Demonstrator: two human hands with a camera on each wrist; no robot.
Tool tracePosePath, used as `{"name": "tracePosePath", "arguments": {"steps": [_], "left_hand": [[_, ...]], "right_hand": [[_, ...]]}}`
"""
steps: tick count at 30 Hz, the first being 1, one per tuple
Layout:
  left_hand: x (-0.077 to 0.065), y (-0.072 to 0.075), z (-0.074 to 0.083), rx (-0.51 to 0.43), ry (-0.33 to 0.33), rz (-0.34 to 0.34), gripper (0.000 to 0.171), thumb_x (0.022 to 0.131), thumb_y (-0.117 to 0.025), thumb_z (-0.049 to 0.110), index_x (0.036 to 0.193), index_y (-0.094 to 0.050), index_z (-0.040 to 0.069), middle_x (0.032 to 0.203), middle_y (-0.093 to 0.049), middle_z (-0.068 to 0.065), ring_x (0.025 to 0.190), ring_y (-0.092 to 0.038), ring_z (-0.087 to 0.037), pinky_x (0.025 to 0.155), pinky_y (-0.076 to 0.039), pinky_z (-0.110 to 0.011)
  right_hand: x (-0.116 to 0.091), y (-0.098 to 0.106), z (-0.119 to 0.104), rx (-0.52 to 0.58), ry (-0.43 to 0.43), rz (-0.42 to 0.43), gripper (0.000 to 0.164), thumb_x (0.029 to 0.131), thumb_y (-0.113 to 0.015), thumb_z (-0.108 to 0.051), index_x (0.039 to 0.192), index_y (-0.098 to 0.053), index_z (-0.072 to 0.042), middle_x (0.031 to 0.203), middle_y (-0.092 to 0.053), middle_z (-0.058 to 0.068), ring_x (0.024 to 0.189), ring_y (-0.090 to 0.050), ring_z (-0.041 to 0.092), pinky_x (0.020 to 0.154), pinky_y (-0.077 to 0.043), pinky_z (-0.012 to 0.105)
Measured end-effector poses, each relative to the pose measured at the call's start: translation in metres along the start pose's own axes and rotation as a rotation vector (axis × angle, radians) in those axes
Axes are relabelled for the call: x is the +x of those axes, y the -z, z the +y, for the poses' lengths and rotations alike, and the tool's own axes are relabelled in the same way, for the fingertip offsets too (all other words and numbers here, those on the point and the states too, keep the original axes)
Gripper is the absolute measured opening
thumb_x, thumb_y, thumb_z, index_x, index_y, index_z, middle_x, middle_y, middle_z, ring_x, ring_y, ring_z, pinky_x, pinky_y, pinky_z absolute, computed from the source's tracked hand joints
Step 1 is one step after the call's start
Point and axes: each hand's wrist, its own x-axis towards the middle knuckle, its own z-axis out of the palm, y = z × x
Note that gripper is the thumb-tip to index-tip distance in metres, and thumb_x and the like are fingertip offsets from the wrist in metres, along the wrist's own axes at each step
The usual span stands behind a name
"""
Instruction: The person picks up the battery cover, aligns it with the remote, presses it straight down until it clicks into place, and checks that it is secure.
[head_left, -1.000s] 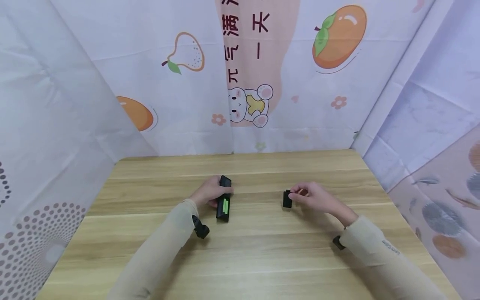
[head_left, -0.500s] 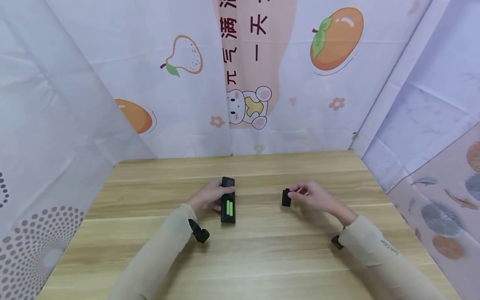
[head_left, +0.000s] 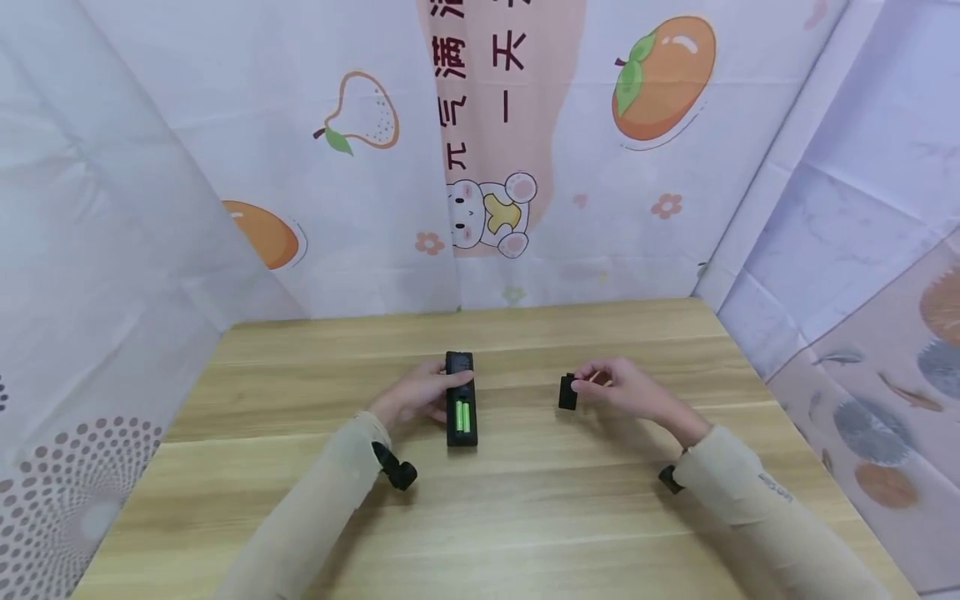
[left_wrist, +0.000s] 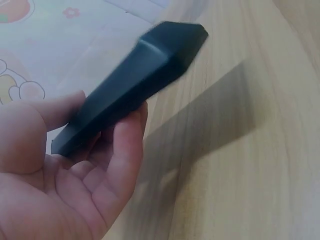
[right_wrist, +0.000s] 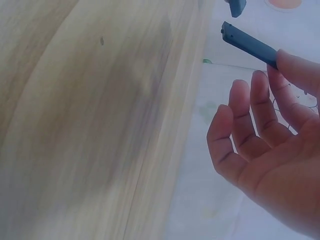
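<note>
My left hand (head_left: pixel 420 392) grips a black remote control (head_left: pixel 462 439), thumb across its back and fingers beneath. Its battery compartment faces up uncovered, with two green batteries (head_left: pixel 462 417) lying side by side in it. In the left wrist view the remote control (left_wrist: pixel 145 65) is raised off the table, its shadow falling on the wood. To the right, my right hand (head_left: pixel 626 390) pinches a small black battery cover (head_left: pixel 567 393) between thumb and index finger. The other fingers of that hand (right_wrist: pixel 272 145) are loosely bent below the cover (right_wrist: pixel 250 45) in the right wrist view. Cover and remote control are apart.
Both hands are over a wood-grain table (head_left: pixel 510 517). Behind it hangs a white printed curtain (head_left: pixel 375 200), with more cloth on the left and right sides. Each wrist carries a small black camera; the left camera (head_left: pixel 396 468) sits below the cuff.
The remote control has turned from tilted on its side to back up, so the batteries show more fully. It has moved slightly right. The right hand with the cover has hardly moved.
</note>
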Motion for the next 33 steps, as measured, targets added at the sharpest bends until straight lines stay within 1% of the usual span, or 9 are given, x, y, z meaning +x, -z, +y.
{"name": "tracePosePath", "arguments": {"steps": [4, 9, 15, 19, 21, 24, 28, 30, 33], "left_hand": [[-0.001, -0.004, 0.002, 0.0, -0.007, -0.007, 0.056, 0.098, -0.068, 0.038, 0.137, -0.051, 0.002, 0.112, -0.067, -0.019, 0.09, -0.069, -0.028, 0.074, -0.061, -0.044], [-0.006, -0.004, 0.002, 0.002, -0.024, -0.006, 0.056, 0.099, -0.067, 0.04, 0.137, -0.051, 0.003, 0.112, -0.068, -0.019, 0.089, -0.071, -0.028, 0.074, -0.062, -0.045], [-0.007, -0.006, 0.007, -0.005, -0.04, -0.015, 0.054, 0.1, -0.065, 0.041, 0.136, -0.052, 0.003, 0.111, -0.069, -0.017, 0.09, -0.071, -0.027, 0.076, -0.061, -0.045], [-0.006, -0.007, 0.009, -0.015, -0.045, -0.016, 0.052, 0.102, -0.062, 0.04, 0.136, -0.052, 0.003, 0.109, -0.069, -0.017, 0.088, -0.07, -0.027, 0.075, -0.061, -0.044], [-0.007, -0.006, 0.01, -0.016, -0.041, -0.002, 0.05, 0.103, -0.061, 0.039, 0.137, -0.051, 0.003, 0.109, -0.069, -0.016, 0.087, -0.07, -0.026, 0.074, -0.061, -0.043], [-0.006, -0.007, 0.013, -0.019, -0.043, -0.005, 0.047, 0.104, -0.059, 0.038, 0.135, -0.052, 0.003, 0.109, -0.069, -0.017, 0.087, -0.069, -0.027, 0.073, -0.061, -0.043], [0.0, -0.013, 0.015, -0.011, -0.061, -0.046, 0.047, 0.104, -0.059, 0.038, 0.133, -0.053, 0.002, 0.11, -0.069, -0.017, 0.087, -0.07, -0.028, 0.072, -0.061, -0.042], [0.002, -0.016, 0.014, -0.014, -0.061, -0.062, 0.047, 0.104, -0.059, 0.038, 0.133, -0.053, 0.002, 0.109, -0.069, -0.017, 0.086, -0.07, -0.027, 0.072, -0.061, -0.042], [0.003, -0.019, 0.011, -0.019, -0.055, -0.061, 0.046, 0.104, -0.059, 0.037, 0.133, -0.052, 0.002, 0.109, -0.069, -0.016, 0.085, -0.07, -0.027, 0.071, -0.061, -0.042]], "right_hand": [[0.0, 0.001, -0.001, -0.009, 0.005, 0.001, 0.018, 0.101, -0.066, -0.024, 0.103, -0.073, -0.007, 0.097, -0.072, 0.007, 0.086, -0.066, 0.029, 0.07, -0.054, 0.03], [0.002, -0.004, -0.002, 0.018, -0.002, -0.013, 0.018, 0.102, -0.065, -0.023, 0.103, -0.071, -0.006, 0.099, -0.071, 0.014, 0.09, -0.065, 0.038, 0.072, -0.055, 0.035], [0.002, -0.005, -0.006, 0.054, -0.016, -0.002, 0.019, 0.102, -0.064, -0.018, 0.108, -0.07, -0.001, 0.098, -0.069, 0.017, 0.089, -0.063, 0.037, 0.07, -0.053, 0.03], [0.006, -0.004, -0.01, 0.041, -0.005, 0.004, 0.02, 0.101, -0.065, -0.02, 0.109, -0.071, -0.002, 0.099, -0.07, 0.015, 0.09, -0.064, 0.035, 0.072, -0.053, 0.029], [0.009, -0.005, -0.014, 0.038, -0.002, 0.001, 0.021, 0.102, -0.065, -0.022, 0.11, -0.071, -0.003, 0.101, -0.07, 0.014, 0.09, -0.064, 0.033, 0.071, -0.053, 0.03], [0.011, -0.007, -0.017, 0.067, -0.012, -0.012, 0.024, 0.102, -0.065, -0.023, 0.112, -0.07, -0.002, 0.102, -0.069, 0.018, 0.091, -0.064, 0.035, 0.073, -0.055, 0.036], [0.008, -0.007, -0.019, 0.116, -0.064, -0.015, 0.025, 0.102, -0.064, -0.024, 0.113, -0.068, -0.001, 0.104, -0.066, 0.023, 0.094, -0.063, 0.041, 0.077, -0.056, 0.045], [0.007, -0.007, -0.02, 0.126, -0.083, -0.015, 0.026, 0.103, -0.064, -0.025, 0.113, -0.067, -0.002, 0.103, -0.066, 0.023, 0.096, -0.062, 0.043, 0.078, -0.056, 0.048], [0.009, -0.007, -0.023, 0.13, -0.08, -0.035, 0.027, 0.103, -0.064, -0.027, 0.113, -0.067, -0.002, 0.103, -0.067, 0.023, 0.098, -0.062, 0.044, 0.081, -0.056, 0.05]]}}
